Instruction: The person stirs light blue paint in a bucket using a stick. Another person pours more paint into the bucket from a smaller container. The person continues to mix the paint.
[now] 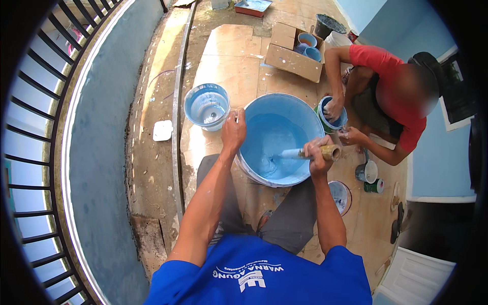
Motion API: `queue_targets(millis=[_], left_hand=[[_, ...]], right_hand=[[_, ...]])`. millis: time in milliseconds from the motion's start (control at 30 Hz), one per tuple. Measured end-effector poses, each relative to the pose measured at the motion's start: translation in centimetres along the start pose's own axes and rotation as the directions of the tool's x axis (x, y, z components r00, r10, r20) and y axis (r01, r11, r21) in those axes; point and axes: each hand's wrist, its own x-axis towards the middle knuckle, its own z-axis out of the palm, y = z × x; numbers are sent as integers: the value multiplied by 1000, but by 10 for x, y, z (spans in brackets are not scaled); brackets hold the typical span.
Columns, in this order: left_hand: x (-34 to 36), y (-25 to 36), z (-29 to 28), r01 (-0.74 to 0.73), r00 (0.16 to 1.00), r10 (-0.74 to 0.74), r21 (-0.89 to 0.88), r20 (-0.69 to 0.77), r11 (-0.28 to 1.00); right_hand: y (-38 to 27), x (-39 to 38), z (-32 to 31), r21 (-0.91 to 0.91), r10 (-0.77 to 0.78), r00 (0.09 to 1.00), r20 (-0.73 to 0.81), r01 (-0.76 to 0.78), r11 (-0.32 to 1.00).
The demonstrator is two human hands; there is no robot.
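My right hand (317,151) is closed round a bamboo stick (330,152), whose pale lower end dips into light blue liquid in a large bucket (262,101) between my legs. My left hand (234,129) grips the left rim of that bucket, right beside a smaller blue-tinted container (201,101). At the big bucket's right, a co-worker's hands (333,109) are at a small bucket (325,122) with blue inside, one reaching into it.
The co-worker (391,71) crouches at my right among cans (373,185) and another bucket (339,198). A cardboard box (284,61) with containers, a paint tray (251,10) and a dark bucket (330,23) stand ahead. A low wall (96,162) with railing runs along my left.
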Motion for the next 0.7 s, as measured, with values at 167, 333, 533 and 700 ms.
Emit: queue_targets(millis=[167, 333, 533, 700], left_hand=[[0, 0, 1, -7, 1000, 7, -9, -26, 1000], [1, 3, 2, -6, 1000, 5, -41, -6, 999], [-1, 0, -2, -31, 999, 30, -47, -14, 998], [3, -1, -1, 5, 1000, -5, 5, -5, 1000]], right_hand=[[19, 50, 34, 122, -96, 994, -52, 102, 987], [62, 59, 50, -109, -75, 995, 66, 82, 991], [55, 3, 27, -195, -105, 974, 201, 145, 970], [15, -35, 17, -149, -12, 978, 207, 43, 988]])
